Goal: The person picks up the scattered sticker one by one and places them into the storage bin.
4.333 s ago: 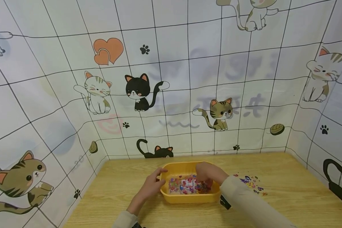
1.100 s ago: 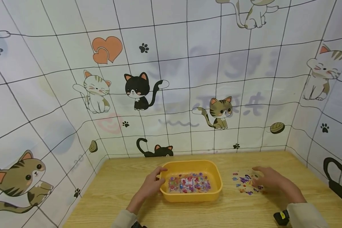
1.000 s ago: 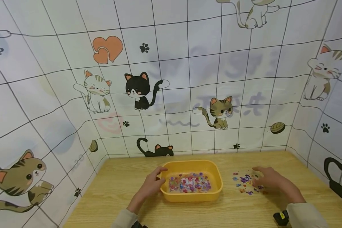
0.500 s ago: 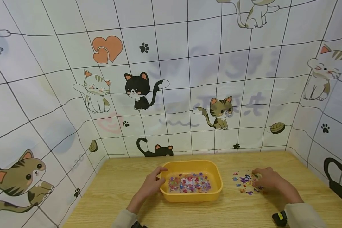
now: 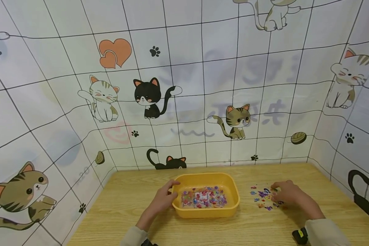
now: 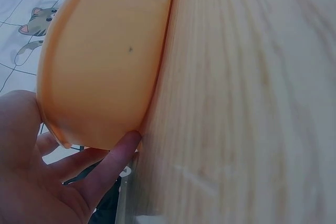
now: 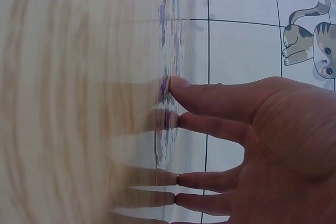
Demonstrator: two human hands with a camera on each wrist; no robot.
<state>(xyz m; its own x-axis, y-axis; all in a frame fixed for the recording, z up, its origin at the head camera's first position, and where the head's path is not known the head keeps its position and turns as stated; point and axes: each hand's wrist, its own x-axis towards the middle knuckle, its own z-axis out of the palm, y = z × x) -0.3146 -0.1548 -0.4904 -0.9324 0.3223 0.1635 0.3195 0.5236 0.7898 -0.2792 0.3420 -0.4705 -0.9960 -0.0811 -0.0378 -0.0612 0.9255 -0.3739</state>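
My left hand [image 5: 163, 197] holds the left end of a yellow plastic tub [image 5: 209, 214], with fingers over the rim. In the left wrist view its fingers [image 6: 113, 166] lie along the tub's outer wall, one tip down at the table. Small shiny multicoloured pieces [image 5: 203, 198] cover the tub's floor. To the right of the tub, more loose colourful pieces [image 5: 264, 194] lie scattered on the table. My right hand [image 5: 290, 194] is over their right side, fingertips down on the tabletop. In the right wrist view the thumb [image 7: 210, 98] and index finger stand apart, tips among the pieces.
The wooden table [image 5: 135, 191] is enclosed at the back and sides by white cloth walls [image 5: 184, 102] printed with a grid and cartoon cats. Black devices [image 5: 300, 235] are strapped at the wrists.
The right hand was inside the tub at first, then moved right to the loose pieces. Since then its fingers have drawn in slightly. The left hand and tub have stayed put.
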